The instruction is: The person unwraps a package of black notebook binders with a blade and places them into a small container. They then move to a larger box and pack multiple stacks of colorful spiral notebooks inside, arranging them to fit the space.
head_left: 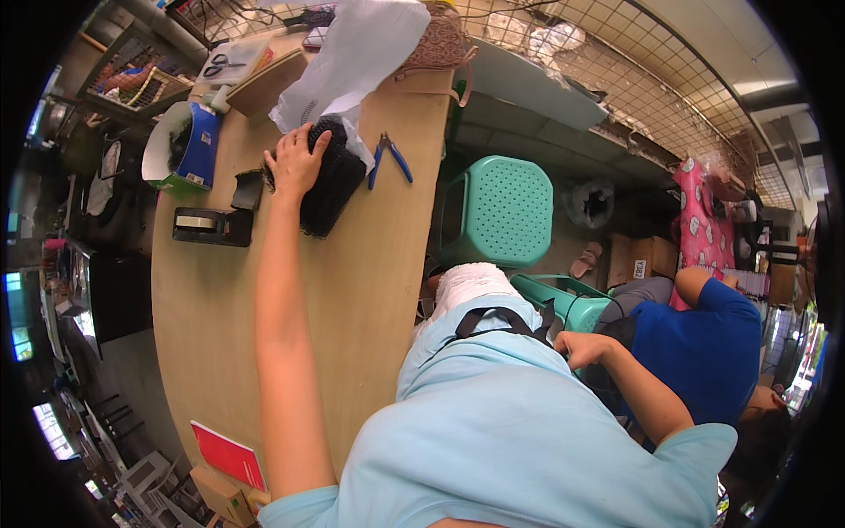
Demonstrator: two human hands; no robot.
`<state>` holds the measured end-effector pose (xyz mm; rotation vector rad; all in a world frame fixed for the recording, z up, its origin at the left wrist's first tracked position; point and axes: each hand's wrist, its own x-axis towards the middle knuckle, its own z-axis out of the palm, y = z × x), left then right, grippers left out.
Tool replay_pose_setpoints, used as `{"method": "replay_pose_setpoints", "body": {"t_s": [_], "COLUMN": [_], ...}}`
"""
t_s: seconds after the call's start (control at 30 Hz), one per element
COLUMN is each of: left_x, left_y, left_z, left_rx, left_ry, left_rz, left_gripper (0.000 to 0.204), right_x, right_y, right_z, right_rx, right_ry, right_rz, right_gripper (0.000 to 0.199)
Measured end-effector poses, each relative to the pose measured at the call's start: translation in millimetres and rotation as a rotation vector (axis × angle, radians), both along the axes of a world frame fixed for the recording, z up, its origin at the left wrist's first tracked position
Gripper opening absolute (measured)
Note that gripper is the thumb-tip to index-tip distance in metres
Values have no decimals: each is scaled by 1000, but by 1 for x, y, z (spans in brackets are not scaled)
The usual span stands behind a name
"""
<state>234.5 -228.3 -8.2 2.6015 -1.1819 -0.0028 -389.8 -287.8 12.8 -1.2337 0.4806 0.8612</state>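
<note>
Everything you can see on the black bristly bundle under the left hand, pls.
The black, bristly, elongated bundle looks like dense synthetic fibre, its surface ridged and its edges fuzzy. It lies on the pale wood-look table, left of the blue-handled pliers. The person's left hand covers part of its far end; whether it grips or only rests there is unclear. A crumpled, translucent white sheet meets that end. No handle is visible, and the underside is hidden.

The single head-worn fisheye camera looks down, close above the light-blue shirt (510,396), with the left hand (299,164) farther off; the wooden tabletop (211,317) (its edge bowed by the lens) lies left of centre, and the blurred floor (128,374) beyond is apparently distant.
</note>
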Motion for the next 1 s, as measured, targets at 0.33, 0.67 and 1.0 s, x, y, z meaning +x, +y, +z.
{"method": "replay_pose_setpoints", "body": {"t_s": [0.33, 0.67, 1.0], "left_x": [-3, 32, 79], "left_y": [2, -18, -82], "left_z": [9, 34, 19], "left_rx": [-3, 6, 133], "left_ry": [67, 232, 245], "left_rz": [-7, 5, 236], "left_gripper": [78, 69, 45], "right_x": [29, 79, 440], "right_y": [-31, -109, -152], "right_z": [8, -10, 4], "right_rx": [-62, -345, -432], "right_ry": [-28, 21, -401], "right_rz": [-130, -394, -786], "right_gripper": [24, 33, 81]}}
